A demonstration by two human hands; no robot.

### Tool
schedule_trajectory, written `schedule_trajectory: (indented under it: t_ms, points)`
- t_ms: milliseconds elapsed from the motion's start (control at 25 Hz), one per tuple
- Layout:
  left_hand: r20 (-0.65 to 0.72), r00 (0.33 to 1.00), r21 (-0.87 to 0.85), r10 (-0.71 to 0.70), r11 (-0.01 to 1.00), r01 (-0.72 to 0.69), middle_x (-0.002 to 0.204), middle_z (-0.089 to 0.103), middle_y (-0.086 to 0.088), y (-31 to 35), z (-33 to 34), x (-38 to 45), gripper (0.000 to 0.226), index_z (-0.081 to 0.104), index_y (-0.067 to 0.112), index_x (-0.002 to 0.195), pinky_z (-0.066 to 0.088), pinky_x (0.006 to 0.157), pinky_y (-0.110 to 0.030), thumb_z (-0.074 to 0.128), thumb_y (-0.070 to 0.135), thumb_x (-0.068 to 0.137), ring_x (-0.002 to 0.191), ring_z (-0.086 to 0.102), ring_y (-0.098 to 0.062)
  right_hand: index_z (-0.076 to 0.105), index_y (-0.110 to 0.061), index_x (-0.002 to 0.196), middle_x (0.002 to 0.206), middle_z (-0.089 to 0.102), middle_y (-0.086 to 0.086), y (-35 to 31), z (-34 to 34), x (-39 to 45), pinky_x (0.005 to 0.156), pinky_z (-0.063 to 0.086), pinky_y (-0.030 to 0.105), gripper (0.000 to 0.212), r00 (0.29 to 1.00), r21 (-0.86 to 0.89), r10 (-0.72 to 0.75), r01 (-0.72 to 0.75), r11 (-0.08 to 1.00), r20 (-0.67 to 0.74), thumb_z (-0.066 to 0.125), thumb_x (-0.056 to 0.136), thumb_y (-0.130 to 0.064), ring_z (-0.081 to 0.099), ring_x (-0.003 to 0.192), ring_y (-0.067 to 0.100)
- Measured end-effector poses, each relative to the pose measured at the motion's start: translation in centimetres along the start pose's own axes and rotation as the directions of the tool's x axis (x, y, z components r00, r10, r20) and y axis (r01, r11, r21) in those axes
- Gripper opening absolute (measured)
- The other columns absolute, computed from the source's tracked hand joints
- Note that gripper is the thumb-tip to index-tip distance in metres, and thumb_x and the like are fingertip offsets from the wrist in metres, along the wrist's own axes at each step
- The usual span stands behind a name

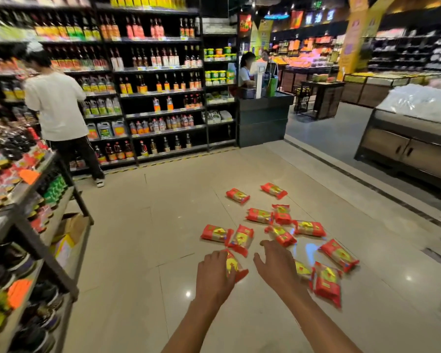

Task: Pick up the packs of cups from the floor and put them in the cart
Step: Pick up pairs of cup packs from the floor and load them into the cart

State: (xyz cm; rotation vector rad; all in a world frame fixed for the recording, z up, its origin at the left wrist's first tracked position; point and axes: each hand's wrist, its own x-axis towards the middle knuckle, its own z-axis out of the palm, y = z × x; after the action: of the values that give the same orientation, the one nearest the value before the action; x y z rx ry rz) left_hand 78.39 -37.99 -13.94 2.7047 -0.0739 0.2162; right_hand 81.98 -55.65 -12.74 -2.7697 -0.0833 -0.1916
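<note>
a supermarket aisle seen from above the wearer's outstretched arms. red and gold packs of cups [281, 226] lie scattered across the pale tiled floor [143, 225], some touching or overlapping. the left hand [215, 270] grasps the nearest pack [236, 267], its fingers curled over one edge. the right hand [275, 263] hovers released, fingers spread, over more packs just beside it. dark shelves of bottles [161, 80] line the back wall, where a person in a white shirt [55, 105] stands facing them. no cart can be seen.
</note>
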Motion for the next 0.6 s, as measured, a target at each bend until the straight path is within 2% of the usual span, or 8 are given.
schedule_trajectory:
  t_ms: [40,160,320,600]
  points:
    - [0.015,1.000,0.009,-0.013,1.000,0.012,0.133,0.060,0.003,-0.4,0.4,2.2,0.064,0.052,0.024,0.137,0.043,0.096,-0.033,0.029,0.060,0.090,0.120,0.055,-0.020,0.059,-0.015,0.135,0.131,0.063,0.007,0.1,0.6,2.2,0.102,0.045,0.038,0.043,1.000,0.002,-0.001,0.001,1.000,-0.002,0.052,0.099,-0.038,0.058,0.123,0.027]
    - [0.041,0.999,0.043,-0.019,0.999,0.017,0.136,0.057,0.003,-1.9,1.7,10.0,0.051,0.046,0.025,0.141,0.042,0.097,-0.032,0.045,0.049,0.096,0.122,0.053,-0.019,0.060,-0.013,0.134,0.128,0.066,0.007,0.4,2.0,9.7,0.099,0.048,0.039,0.045,1.000,0.010,0.009,-0.009,1.000,-0.001,0.052,0.098,-0.039,0.061,0.119,0.028]
    - [0.047,0.998,0.083,-0.044,0.996,0.040,0.131,0.059,0.001,-3.8,2.5,19.8,0.046,0.050,0.024,0.136,0.041,0.095,-0.034,0.046,0.046,0.096,0.118,0.054,-0.021,0.063,-0.014,0.130,0.122,0.069,0.008,0.6,3.8,18.8,0.094,0.050,0.040,0.042,0.999,-0.021,-0.011,0.011,1.000,0.037,0.054,0.097,-0.039,0.063,0.114,0.029]
    - [0.091,0.994,0.050,-0.058,0.997,0.054,0.125,0.062,-0.001,-7.5,6.4,35.4,0.041,0.056,0.021,0.129,0.040,0.093,-0.035,0.051,0.043,0.095,0.115,0.056,-0.023,0.055,-0.021,0.141,0.134,0.063,0.001,0.0,8.1,34.4,0.103,0.042,0.037,0.045,0.987,-0.060,-0.066,0.076,0.995,0.147,0.051,0.099,-0.036,0.057,0.124,0.025]
